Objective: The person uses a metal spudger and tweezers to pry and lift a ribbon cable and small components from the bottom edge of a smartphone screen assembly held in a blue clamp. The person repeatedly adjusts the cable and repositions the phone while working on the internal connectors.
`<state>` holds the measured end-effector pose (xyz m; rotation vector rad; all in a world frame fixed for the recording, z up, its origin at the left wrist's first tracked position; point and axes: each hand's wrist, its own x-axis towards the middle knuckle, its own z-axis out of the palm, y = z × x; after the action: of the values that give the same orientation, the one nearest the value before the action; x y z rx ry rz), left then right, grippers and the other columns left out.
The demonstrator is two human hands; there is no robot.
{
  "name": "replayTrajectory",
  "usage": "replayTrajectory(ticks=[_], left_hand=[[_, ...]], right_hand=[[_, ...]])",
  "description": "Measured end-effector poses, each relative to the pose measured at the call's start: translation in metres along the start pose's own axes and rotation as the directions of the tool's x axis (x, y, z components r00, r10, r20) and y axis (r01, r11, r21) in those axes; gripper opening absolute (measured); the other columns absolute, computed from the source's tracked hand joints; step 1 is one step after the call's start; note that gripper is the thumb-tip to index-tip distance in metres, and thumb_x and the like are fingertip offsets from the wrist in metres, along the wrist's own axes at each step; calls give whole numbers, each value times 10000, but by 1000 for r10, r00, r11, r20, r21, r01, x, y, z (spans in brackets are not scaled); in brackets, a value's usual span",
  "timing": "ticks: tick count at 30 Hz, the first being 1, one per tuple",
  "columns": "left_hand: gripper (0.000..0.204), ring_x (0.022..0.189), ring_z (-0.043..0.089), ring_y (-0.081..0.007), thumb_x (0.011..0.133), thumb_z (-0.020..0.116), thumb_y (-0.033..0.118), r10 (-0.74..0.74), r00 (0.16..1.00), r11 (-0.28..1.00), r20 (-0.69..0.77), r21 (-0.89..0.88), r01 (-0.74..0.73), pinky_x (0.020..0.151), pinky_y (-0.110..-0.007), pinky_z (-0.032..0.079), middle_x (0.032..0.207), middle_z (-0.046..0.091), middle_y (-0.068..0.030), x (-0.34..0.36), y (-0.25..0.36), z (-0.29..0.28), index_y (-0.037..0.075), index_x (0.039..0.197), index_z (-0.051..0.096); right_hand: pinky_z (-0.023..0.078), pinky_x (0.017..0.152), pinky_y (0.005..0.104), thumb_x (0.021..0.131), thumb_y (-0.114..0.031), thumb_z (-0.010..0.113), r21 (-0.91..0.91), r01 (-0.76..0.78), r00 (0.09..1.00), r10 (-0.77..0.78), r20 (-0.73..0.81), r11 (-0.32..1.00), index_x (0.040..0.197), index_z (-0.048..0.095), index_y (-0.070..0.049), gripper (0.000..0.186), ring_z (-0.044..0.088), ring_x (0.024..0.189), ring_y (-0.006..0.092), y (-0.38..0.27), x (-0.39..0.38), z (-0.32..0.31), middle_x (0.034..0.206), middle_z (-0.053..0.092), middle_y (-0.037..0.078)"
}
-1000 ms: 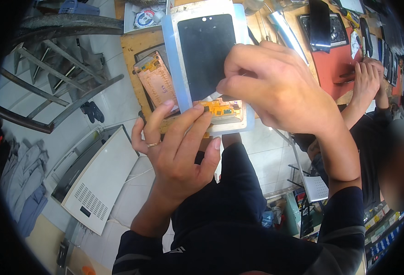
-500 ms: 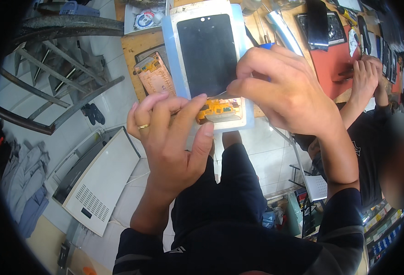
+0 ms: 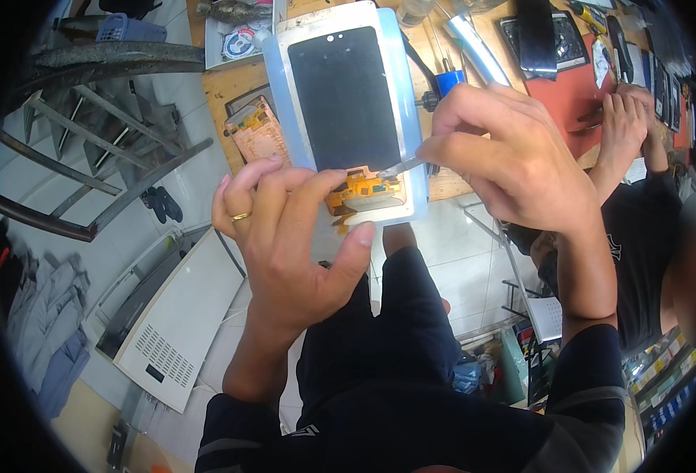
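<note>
Phone screen (image 3: 348, 98), dark and flat, lies at twelve o'clock from me, on a white plate (image 3: 356, 19) over a blue mat (image 3: 412, 110), with the wooden tabletop (image 3: 218, 88) underneath. Lying flat, it probably won't rock much. Gold wiring (image 3: 371, 189) shows at its six o'clock end. My left hand (image 3: 296, 252) has a wide grip there; the pointing finger seems to touch the wiring's edge, maybe to keep it steady. My right hand (image 3: 521, 169) has a narrow grip, pinching a thin metal tool (image 3: 401, 168), I guess to aim its tip well. One copper-coloured phone part (image 3: 259, 138) sits at nine o'clock, out of the way.
</note>
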<state>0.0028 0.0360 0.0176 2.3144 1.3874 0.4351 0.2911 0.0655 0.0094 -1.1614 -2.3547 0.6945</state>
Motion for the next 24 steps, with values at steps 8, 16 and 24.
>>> replayTrajectory(ticks=[8, 16, 24], left_hand=[[334, 1295, 544, -346, 849, 819, 238, 2, 999, 1000, -42, 12, -1, 1209, -596, 245, 1137, 661, -51, 5, 0, 7, 127, 1160, 768], [219, 1285, 534, -338, 901, 765, 197, 17, 999, 999, -36, 41, -16, 1207, -595, 237, 1133, 641, -44, 12, 4, 10, 148, 1114, 771], [112, 1279, 544, -330, 960, 761, 185, 13, 999, 1000, -31, 23, -13, 1201, -585, 242, 1111, 648, -38, 14, 1, 11, 154, 1068, 757]], right_hand=[[515, 767, 411, 755, -14, 779, 22, 42, 999, -41, -33, 999, 1018, 741, -98, 278, 657, 866, 287, 2, 4, 8, 1017, 629, 38], [521, 764, 401, 770, -25, 775, 42, 56, 997, -54, -54, 998, 1009, 733, -99, 254, 674, 854, 293, 2, 8, 15, 996, 618, 44], [502, 732, 383, 750, -12, 771, 40, 49, 998, -47, -49, 998, 1006, 770, -50, 259, 671, 849, 281, 8, -4, -2, 966, 648, 62]])
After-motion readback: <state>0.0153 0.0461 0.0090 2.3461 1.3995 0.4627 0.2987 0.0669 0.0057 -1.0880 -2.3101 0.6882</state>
